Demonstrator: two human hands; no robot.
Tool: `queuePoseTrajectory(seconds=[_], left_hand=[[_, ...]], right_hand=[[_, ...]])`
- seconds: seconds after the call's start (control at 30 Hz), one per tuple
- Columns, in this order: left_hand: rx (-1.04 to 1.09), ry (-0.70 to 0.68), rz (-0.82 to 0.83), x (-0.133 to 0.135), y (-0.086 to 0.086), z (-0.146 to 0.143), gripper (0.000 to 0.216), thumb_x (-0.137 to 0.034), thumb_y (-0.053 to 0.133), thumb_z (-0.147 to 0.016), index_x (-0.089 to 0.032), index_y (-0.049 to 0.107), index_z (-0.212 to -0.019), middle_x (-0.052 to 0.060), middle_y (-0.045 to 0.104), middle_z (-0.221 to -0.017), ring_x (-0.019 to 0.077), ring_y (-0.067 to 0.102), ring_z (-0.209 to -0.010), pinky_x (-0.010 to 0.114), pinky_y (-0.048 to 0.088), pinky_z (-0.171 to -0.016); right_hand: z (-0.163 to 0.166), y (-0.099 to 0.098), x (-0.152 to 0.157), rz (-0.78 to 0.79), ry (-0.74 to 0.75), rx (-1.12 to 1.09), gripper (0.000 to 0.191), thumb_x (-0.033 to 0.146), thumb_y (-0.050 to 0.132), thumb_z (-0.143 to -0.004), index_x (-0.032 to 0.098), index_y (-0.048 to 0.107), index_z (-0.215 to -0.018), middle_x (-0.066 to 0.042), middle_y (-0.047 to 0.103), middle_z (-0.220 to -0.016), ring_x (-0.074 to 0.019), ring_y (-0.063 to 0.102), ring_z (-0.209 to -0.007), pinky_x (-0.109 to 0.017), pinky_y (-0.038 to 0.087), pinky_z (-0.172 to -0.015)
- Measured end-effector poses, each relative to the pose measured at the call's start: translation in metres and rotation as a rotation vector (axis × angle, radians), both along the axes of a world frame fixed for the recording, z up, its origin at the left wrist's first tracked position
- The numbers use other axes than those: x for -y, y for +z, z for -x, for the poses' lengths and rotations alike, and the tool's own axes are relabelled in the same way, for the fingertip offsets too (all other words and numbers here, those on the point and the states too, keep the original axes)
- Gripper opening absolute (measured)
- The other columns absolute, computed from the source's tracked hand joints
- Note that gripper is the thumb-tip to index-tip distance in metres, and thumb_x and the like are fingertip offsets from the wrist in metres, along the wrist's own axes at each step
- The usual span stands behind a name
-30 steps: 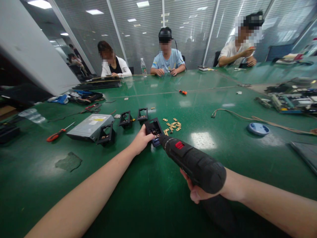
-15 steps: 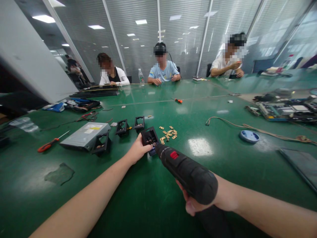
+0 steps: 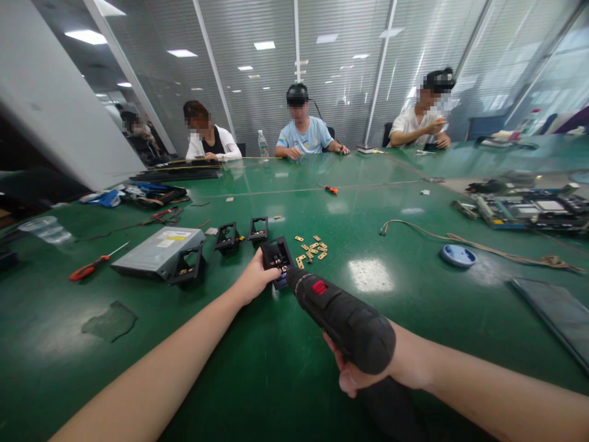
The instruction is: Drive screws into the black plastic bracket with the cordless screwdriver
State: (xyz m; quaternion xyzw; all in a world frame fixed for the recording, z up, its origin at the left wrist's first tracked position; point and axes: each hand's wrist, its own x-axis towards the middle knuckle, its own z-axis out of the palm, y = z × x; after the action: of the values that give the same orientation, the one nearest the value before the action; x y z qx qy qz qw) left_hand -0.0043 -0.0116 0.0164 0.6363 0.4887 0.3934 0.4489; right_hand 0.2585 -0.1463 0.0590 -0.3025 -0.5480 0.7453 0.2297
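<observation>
My left hand (image 3: 257, 275) is closed on a black plastic socket housing (image 3: 278, 250), tilted so its inner metal parts face me. In my right hand (image 3: 347, 368) is a black cordless drill (image 3: 345, 316) with a red switch on top. The drill's nose reaches the lower right of the housing; its bit tip is too small to make out. Just beyond lies a loose group of small brass plates (image 3: 314, 248). Three similar black housings stand to the left: one (image 3: 258, 229) nearest, a second (image 3: 226, 238), and a third (image 3: 188, 267) against a silver disc drive.
Around the left side are the disc drive (image 3: 159, 250), an orange screwdriver (image 3: 89, 269) and a plastic cup (image 3: 46, 229). To the right lie a blue round lid (image 3: 458, 256), a cable (image 3: 414, 227) and circuit boards (image 3: 534, 205). Several people sit across the green table (image 3: 285, 380).
The drill and my right hand have shifted slightly left in view. The housing stays in my left hand. Across the table, the middle person's hand has moved outward to the right.
</observation>
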Motion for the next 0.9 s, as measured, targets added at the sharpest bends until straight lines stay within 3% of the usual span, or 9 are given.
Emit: queuePoseTrajectory(seconds=[0.23,0.33,0.57,0.77,0.9], left_hand=[[0.003,-0.001,-0.014,-0.003,-0.003,0.001,0.058,-0.027,0.07,-0.066,-0.019,0.052,-0.121,0.005,0.068,-0.114,0.0246,0.065,-0.104,0.041,0.052,-0.097],[0.0,0.0,-0.016,-0.003,-0.001,-0.001,0.059,-0.026,0.069,-0.065,-0.019,0.052,-0.121,0.005,0.068,-0.114,0.0248,0.065,-0.103,0.041,0.053,-0.096],[-0.003,-0.01,-0.019,-0.001,0.004,-0.002,0.06,-0.026,0.069,-0.064,-0.019,0.052,-0.12,0.005,0.068,-0.114,0.0252,0.065,-0.103,0.04,0.053,-0.094],[0.003,-0.013,-0.018,-0.002,0.0,-0.001,0.058,-0.027,0.072,-0.066,-0.018,0.053,-0.12,0.005,0.067,-0.113,0.0246,0.064,-0.104,0.041,0.051,-0.097],[0.033,-0.011,-0.016,-0.002,-0.001,-0.002,0.062,-0.029,0.074,-0.065,-0.018,0.052,-0.122,0.005,0.067,-0.114,0.0245,0.064,-0.105,0.043,0.05,-0.098]], right_hand=[[-0.002,-0.001,-0.001,0.005,0.012,-0.004,0.037,0.018,0.095,-0.058,0.011,0.072,-0.086,-0.002,0.072,-0.069,-0.0152,0.068,-0.059,-0.026,0.056,-0.058],[-0.003,-0.012,-0.001,0.007,0.027,-0.025,0.036,0.022,0.095,-0.06,0.011,0.071,-0.084,-0.003,0.073,-0.07,-0.0157,0.069,-0.06,-0.026,0.057,-0.059],[-0.005,-0.037,-0.006,-0.042,0.038,-0.04,0.051,0.029,0.096,-0.058,0.012,0.072,-0.099,-0.003,0.073,-0.074,-0.0156,0.069,-0.06,-0.025,0.055,-0.055],[-0.004,-0.032,-0.007,-0.105,0.047,-0.045,0.047,0.029,0.095,-0.06,0.011,0.071,-0.095,-0.002,0.071,-0.068,-0.0162,0.068,-0.059,-0.026,0.056,-0.056],[-0.004,-0.026,-0.002,-0.111,0.061,-0.041,0.034,0.034,0.092,-0.066,0.013,0.07,-0.083,-0.005,0.074,-0.073,-0.0179,0.07,-0.062,-0.03,0.058,-0.059]])
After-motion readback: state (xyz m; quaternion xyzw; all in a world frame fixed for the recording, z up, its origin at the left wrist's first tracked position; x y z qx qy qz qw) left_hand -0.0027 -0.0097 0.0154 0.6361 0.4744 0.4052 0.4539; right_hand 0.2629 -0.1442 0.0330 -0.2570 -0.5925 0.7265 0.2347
